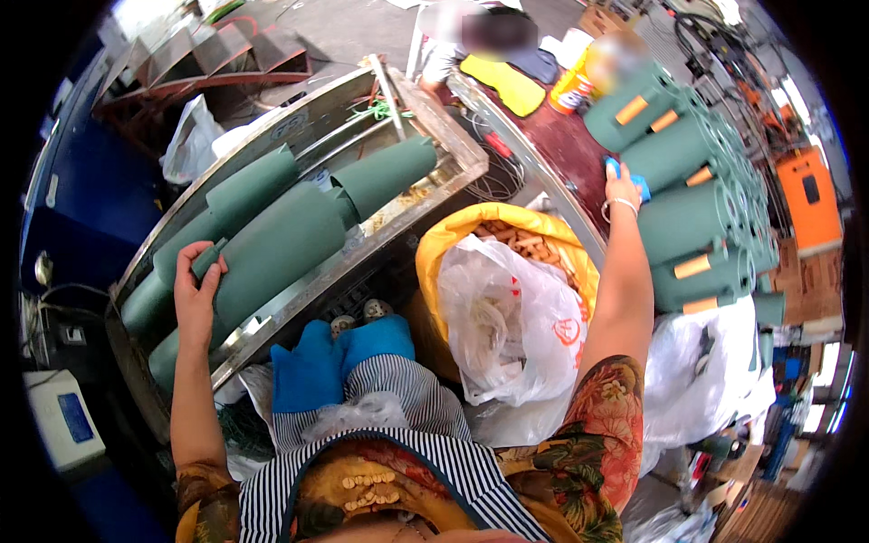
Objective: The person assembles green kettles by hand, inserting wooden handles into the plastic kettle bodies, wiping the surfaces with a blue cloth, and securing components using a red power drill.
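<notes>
The person wears a floral shirt (330, 471) in mustard, brown and red, with pale round fastenings (369, 481) down the chest; its short right sleeve (599, 425) carries red and tan blooms among dark green. Over it lies a dark-edged, navy-and-white striped apron (272, 489), with bright blue legwear (305, 371) at its far side. A pale bracelet (620, 203) circles the right wrist (624, 212).

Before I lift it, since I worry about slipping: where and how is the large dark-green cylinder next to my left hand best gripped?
Probably around the middle of the large dark-green cylinder, fingers coming from above: it lies on its side, rounded top exposed, between the grey trough's near rim and another green cylinder.
</notes>
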The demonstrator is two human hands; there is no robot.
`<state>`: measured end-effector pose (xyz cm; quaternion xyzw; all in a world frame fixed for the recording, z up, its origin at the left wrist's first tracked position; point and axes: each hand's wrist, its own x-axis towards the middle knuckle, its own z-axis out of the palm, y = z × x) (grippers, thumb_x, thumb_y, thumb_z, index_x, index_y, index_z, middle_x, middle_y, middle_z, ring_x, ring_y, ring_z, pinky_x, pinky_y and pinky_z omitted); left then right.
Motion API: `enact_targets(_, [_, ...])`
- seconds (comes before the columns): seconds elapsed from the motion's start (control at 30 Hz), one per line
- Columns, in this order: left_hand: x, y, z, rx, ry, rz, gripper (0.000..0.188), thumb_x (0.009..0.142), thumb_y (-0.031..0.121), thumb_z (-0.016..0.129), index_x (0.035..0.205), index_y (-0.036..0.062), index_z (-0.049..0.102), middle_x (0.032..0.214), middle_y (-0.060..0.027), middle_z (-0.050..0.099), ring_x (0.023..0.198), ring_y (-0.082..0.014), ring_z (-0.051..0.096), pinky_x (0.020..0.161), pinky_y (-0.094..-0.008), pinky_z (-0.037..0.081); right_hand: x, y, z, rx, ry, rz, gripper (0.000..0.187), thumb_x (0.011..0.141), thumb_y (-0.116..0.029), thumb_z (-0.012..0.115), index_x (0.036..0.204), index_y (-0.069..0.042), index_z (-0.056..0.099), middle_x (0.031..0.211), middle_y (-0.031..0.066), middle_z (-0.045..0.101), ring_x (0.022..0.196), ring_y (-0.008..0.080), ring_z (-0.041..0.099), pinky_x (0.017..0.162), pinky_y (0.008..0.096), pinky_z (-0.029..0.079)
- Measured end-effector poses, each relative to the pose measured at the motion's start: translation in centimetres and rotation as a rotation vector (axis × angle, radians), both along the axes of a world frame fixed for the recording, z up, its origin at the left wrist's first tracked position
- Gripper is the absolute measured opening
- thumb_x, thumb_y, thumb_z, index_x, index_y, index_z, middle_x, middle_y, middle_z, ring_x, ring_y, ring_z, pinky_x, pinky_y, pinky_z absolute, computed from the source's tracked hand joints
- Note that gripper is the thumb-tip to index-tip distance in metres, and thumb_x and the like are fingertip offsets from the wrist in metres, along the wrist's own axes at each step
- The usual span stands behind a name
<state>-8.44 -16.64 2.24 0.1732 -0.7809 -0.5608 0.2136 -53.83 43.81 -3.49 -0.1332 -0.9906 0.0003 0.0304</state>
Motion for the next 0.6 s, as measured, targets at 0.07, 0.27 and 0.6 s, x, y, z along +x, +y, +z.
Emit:
enact_targets(0.07, [0.2,-0.2,-0.7,-0.011,0.065,0.036,0.026,0.092,0.004,0.054,0.117,0.0029,0.048,0.094,-0.0046,0.055,0.091,-0.0122,0.051,0.088,-0.0241,0.039,-0.3,-2.3,-2.9,0.07,0.182,-0.04,0.034,0.091,-0.042,0.053,0.123,-0.032,0.056,0.122,0.0253,0.054,0.112,0.0387,0.054,0.095,0.0501,0.044])
enact_targets(0.27, [-0.8,1.0,-2.6,-0.073,0.088,0.189,0.031,0.092,0.007,0.058,0.122,0.0084,0.051,0.104,-0.0059,0.061,0.096,-0.0143,0.06,0.088,-0.0294,0.048,5.9,-12.8,-1.0,-0.479,0.701,0.282,0.031,0.076,-0.016,0.069,0.103,-0.01,0.055,0.097,0.0167,0.063,0.086,0.0353,0.062,0.08,0.0444,0.049])
enact_targets(0.6, [-1.5,7.6,-2.0,-0.552,0.419,0.163,0.028,0.083,0.011,0.066,0.109,0.005,0.057,0.101,-0.0147,0.057,0.094,-0.0317,0.054,0.088,-0.0408,0.04,33.8,-40.0,4.7,-0.703,0.464,1.482,0.042,0.077,-0.026,0.061,0.116,-0.015,0.063,0.144,0.0111,0.043,0.136,0.0342,0.035,0.111,0.0531,0.024])
